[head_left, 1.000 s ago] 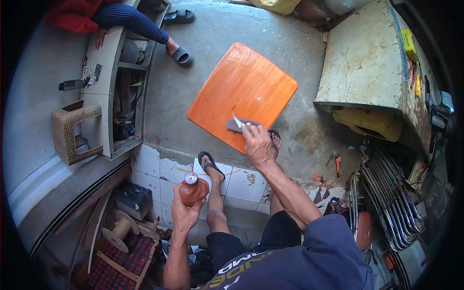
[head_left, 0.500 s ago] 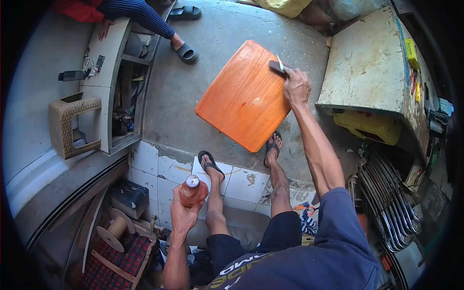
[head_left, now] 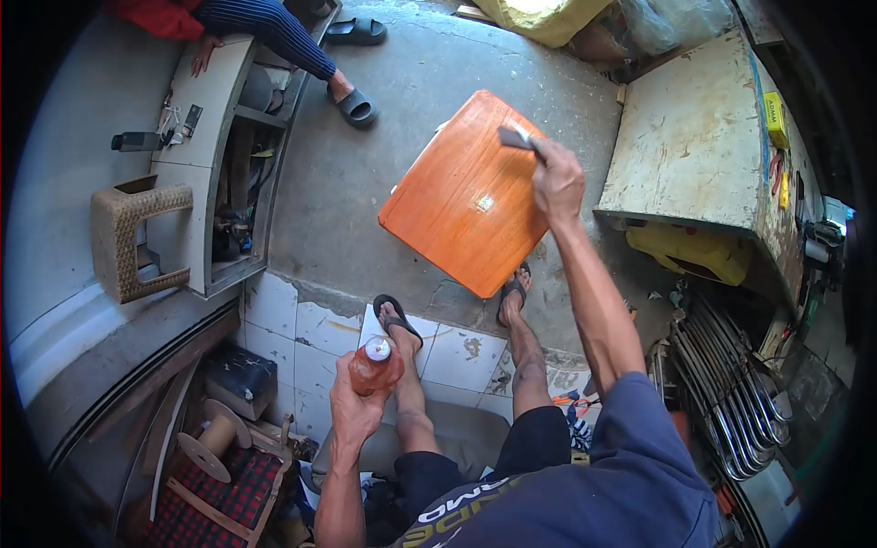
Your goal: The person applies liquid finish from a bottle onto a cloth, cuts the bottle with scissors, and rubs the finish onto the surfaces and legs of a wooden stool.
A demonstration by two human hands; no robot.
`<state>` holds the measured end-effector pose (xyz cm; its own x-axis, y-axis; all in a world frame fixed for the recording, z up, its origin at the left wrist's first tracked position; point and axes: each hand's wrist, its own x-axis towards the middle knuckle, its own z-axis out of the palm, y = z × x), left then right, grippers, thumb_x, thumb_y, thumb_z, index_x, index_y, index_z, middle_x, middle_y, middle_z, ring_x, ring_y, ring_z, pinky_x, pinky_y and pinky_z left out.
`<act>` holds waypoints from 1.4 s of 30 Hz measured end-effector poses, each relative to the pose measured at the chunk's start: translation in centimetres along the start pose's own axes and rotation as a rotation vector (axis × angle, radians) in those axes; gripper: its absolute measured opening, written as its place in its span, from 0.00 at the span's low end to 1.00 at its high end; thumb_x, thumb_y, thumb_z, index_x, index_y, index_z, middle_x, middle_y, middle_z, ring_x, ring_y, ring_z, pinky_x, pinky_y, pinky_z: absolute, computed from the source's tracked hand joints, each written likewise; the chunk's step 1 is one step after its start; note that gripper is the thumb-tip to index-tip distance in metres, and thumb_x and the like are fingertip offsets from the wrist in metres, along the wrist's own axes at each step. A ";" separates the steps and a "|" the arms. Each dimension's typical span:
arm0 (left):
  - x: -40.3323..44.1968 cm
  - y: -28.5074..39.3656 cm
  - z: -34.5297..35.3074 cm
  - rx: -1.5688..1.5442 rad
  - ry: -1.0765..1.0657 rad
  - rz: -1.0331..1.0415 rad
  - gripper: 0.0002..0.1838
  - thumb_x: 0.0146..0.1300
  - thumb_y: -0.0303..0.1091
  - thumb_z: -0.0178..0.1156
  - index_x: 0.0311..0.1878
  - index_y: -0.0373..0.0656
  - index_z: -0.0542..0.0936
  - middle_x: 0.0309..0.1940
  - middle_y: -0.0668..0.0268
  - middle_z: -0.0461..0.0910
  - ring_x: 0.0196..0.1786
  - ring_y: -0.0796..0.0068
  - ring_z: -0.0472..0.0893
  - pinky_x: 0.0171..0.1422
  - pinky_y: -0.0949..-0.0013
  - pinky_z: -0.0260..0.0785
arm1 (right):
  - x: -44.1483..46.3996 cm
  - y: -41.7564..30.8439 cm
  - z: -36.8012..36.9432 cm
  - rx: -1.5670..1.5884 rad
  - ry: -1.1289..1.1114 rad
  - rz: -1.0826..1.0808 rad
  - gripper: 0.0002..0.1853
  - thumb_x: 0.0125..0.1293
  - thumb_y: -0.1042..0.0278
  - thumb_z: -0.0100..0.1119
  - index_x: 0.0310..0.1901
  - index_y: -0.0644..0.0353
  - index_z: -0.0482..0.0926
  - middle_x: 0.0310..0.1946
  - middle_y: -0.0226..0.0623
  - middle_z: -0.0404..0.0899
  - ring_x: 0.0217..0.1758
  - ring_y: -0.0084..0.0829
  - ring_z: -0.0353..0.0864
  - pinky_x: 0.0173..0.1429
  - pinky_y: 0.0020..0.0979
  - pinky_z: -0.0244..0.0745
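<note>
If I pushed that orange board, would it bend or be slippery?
The orange board would probably be stiff, since its edges look straight. Its top may feel slippery or sticky, because it shines brightly in one spot. Its flat, cornered shape suggests it would slide rather than roll.

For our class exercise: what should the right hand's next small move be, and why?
Probably draw the dark pad along the streaks of the orange panel: the right hand holds it over the surface, and the left hand holds the bottle clear.

Left grip [head_left: 355, 413]: reddish bottle [head_left: 375, 369]. Right grip [head_left: 558, 185]: dark tool [head_left: 514, 139] over orange board [head_left: 455, 205].
</note>
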<state>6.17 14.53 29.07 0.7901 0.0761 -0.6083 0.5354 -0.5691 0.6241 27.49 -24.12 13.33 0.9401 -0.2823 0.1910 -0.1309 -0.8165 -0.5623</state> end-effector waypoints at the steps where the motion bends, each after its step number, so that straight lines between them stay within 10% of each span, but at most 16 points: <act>1: 0.5 -0.5 0.2 -0.014 0.003 0.005 0.39 0.55 0.23 0.80 0.68 0.44 0.70 0.57 0.54 0.85 0.60 0.59 0.87 0.64 0.59 0.79 | 3.5 2.9 0.4 -0.028 0.132 -0.098 0.15 0.71 0.78 0.56 0.53 0.58 0.90 0.42 0.46 0.89 0.43 0.43 0.86 0.49 0.42 0.83; 7: -0.1 -2.5 0.9 -0.003 -0.009 -0.059 0.39 0.55 0.23 0.79 0.69 0.44 0.70 0.57 0.52 0.86 0.60 0.56 0.87 0.64 0.57 0.80 | -5.8 -3.0 4.6 -0.187 0.026 -0.184 0.12 0.67 0.80 0.57 0.49 0.63 0.86 0.41 0.45 0.86 0.43 0.44 0.83 0.50 0.44 0.80; 13: 0.0 -0.3 0.8 -0.003 -0.028 -0.054 0.39 0.55 0.24 0.80 0.68 0.43 0.70 0.57 0.52 0.86 0.60 0.57 0.87 0.65 0.57 0.80 | -24.4 -12.9 6.1 0.152 -0.792 -0.259 0.16 0.58 0.81 0.61 0.46 0.55 0.89 0.40 0.41 0.89 0.44 0.44 0.85 0.51 0.43 0.81; 16: 0.4 0.1 -0.1 0.012 0.000 -0.025 0.38 0.55 0.24 0.80 0.67 0.42 0.70 0.56 0.53 0.86 0.59 0.59 0.87 0.65 0.59 0.79 | -17.2 -12.8 3.3 0.432 -0.377 -0.170 0.18 0.58 0.84 0.61 0.47 0.55 0.90 0.39 0.44 0.89 0.43 0.46 0.87 0.50 0.43 0.82; 21: 0.8 -0.4 -0.5 -0.023 0.007 -0.050 0.38 0.55 0.23 0.80 0.67 0.42 0.71 0.56 0.52 0.86 0.60 0.59 0.87 0.63 0.60 0.80 | 5.7 0.2 2.0 -0.027 0.122 -0.075 0.12 0.74 0.74 0.58 0.52 0.57 0.90 0.46 0.44 0.91 0.48 0.46 0.88 0.55 0.44 0.82; 33: -0.6 0.6 -1.3 0.205 -0.062 -0.061 0.35 0.52 0.34 0.79 0.62 0.41 0.72 0.53 0.46 0.85 0.57 0.42 0.86 0.62 0.51 0.77 | -18.9 -14.4 6.2 0.160 -0.296 -0.258 0.16 0.61 0.81 0.61 0.51 0.62 0.88 0.43 0.43 0.88 0.47 0.46 0.85 0.54 0.44 0.81; 35: -0.7 1.8 -1.8 0.221 -0.087 -0.070 0.36 0.52 0.36 0.79 0.62 0.40 0.72 0.53 0.45 0.84 0.58 0.41 0.85 0.63 0.50 0.77 | -19.3 -14.3 6.2 0.411 -0.762 -0.186 0.16 0.62 0.76 0.61 0.51 0.60 0.88 0.43 0.44 0.88 0.47 0.46 0.86 0.55 0.44 0.83; 39: -1.1 1.7 -1.9 0.253 -0.071 -0.085 0.34 0.51 0.37 0.78 0.59 0.39 0.72 0.53 0.43 0.83 0.57 0.39 0.84 0.62 0.49 0.76 | -2.9 -8.1 3.6 0.264 0.018 -0.100 0.12 0.69 0.77 0.64 0.50 0.56 0.91 0.42 0.46 0.91 0.45 0.45 0.91 0.51 0.43 0.84; 42: -1.1 0.7 -1.8 0.264 -0.058 -0.071 0.33 0.51 0.35 0.77 0.58 0.39 0.72 0.52 0.45 0.81 0.57 0.40 0.82 0.62 0.48 0.74 | 7.6 1.0 4.7 -0.059 0.041 0.044 0.14 0.74 0.69 0.59 0.55 0.49 0.91 0.42 0.44 0.91 0.42 0.42 0.90 0.50 0.40 0.85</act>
<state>6.21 15.55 31.11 0.7309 0.0804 -0.6777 0.4860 -0.7585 0.4342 35.95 -24.70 10.41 0.9196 -0.3382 0.2001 -0.1917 -0.8306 -0.5229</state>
